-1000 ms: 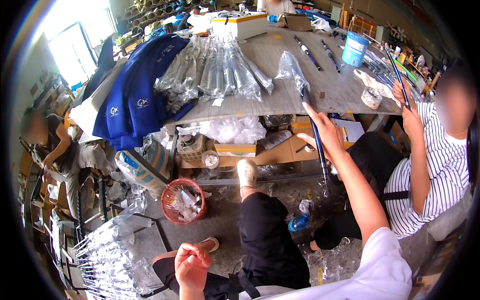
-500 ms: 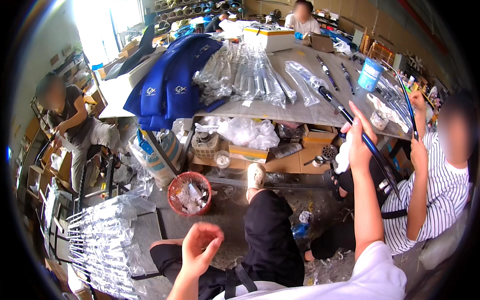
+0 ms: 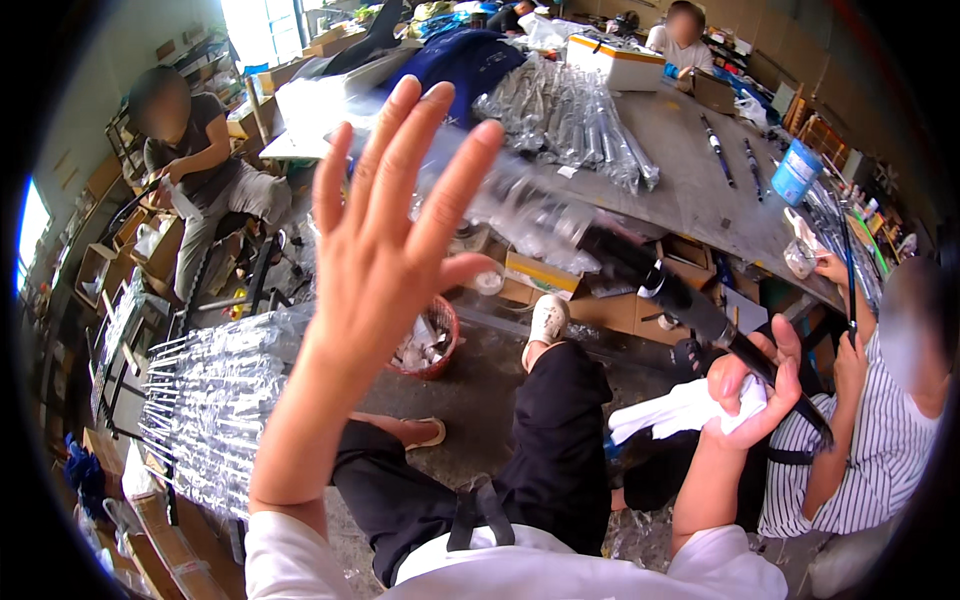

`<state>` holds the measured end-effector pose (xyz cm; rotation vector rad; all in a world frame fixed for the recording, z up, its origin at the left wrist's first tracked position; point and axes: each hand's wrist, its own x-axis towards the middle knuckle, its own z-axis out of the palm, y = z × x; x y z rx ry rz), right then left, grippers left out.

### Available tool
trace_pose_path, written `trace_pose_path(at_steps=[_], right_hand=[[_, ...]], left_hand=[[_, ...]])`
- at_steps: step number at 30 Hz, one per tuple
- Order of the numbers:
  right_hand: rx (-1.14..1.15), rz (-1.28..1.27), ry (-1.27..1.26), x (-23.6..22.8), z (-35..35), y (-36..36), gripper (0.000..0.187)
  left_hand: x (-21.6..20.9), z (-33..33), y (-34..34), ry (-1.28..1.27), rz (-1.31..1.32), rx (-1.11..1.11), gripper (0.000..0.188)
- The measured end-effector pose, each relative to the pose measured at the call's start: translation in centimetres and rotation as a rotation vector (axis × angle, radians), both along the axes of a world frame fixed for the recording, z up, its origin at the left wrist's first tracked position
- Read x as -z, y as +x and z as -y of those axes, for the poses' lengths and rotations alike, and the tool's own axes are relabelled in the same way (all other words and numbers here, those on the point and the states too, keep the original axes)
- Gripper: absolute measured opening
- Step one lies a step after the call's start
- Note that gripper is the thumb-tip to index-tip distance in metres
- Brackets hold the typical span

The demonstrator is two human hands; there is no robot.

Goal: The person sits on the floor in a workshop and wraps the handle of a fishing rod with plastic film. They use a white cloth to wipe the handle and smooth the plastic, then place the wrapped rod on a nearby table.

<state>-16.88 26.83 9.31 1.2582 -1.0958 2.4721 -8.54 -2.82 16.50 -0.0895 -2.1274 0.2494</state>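
Gripping the black rod (image 3: 695,308) near its lower end, my right hand (image 3: 752,388) has its fingers partly curled round the shaft, with a white cloth (image 3: 665,410) bunched in the same grasp. Printing on the blue tub (image 3: 796,172) is too small to read; pale bands mark the rod, but blur hides any lettering. My left hand (image 3: 385,225) is raised, fingers spread wide, gripping nothing. A clear plastic sleeve (image 3: 535,215) covers the rod's upper end, slanting behind that hand; whether they touch, I can't tell. The rod hangs aslant in front of the table (image 3: 680,150), where bagged rods (image 3: 575,115) lie bundled. My fingers block part of the blue cloth (image 3: 470,60), my wrist part of the red basket (image 3: 447,345). Close on my right, a striped-shirted co-worker (image 3: 860,440) holds a thin rod (image 3: 849,270).
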Motion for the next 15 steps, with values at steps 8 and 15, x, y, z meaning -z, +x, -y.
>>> trace_pose_path(at_steps=[8,15], right_hand=[[-0.388,0.232,0.142,1.1,3.8,-0.5,0.032],[-0.502,0.402,0.547,0.5,8.7,0.3,0.057]], left_hand=[[1.2,0.8,8.2,-0.197,0.406,0.089,0.061],[3.4,-2.8,14.4,0.585,0.919,0.092,0.062]])
